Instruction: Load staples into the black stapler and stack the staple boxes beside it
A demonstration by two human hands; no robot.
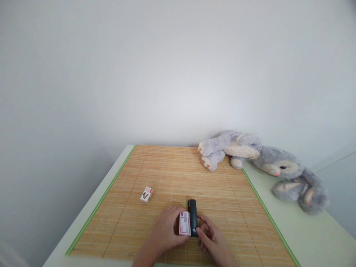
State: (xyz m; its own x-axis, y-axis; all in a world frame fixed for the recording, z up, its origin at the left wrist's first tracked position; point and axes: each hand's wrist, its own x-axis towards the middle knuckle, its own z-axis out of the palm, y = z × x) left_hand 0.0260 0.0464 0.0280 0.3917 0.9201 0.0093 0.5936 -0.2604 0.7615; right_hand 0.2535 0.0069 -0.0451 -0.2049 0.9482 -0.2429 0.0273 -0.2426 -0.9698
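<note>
I have the black stapler (193,218) at the near middle of the scene, lying lengthwise from near to far, with a white box with pink markings (184,224) close along its left side. My left hand (166,228) comes in from the near left and holds that box: the thumb lies at its near edge and the other fingers are at its far left corner, spread about the box's length. My right hand (211,237) is on the stapler's right side, thumb and forefinger against it toward the near end, the other fingers curled; I cannot tell how firmly they grip. Both things are over a bamboo mat (172,170) with green edging. Farther left, well apart from my hands, a small white box (146,194) with a dark picture and red print sits on the mat. The mat covers much of a pale worktop (306,226). At the far right, a grey plush rabbit (247,148) lies on its side, legs over the mat, ears on the worktop. Beyond is a plain pale wall (178,74).
</note>
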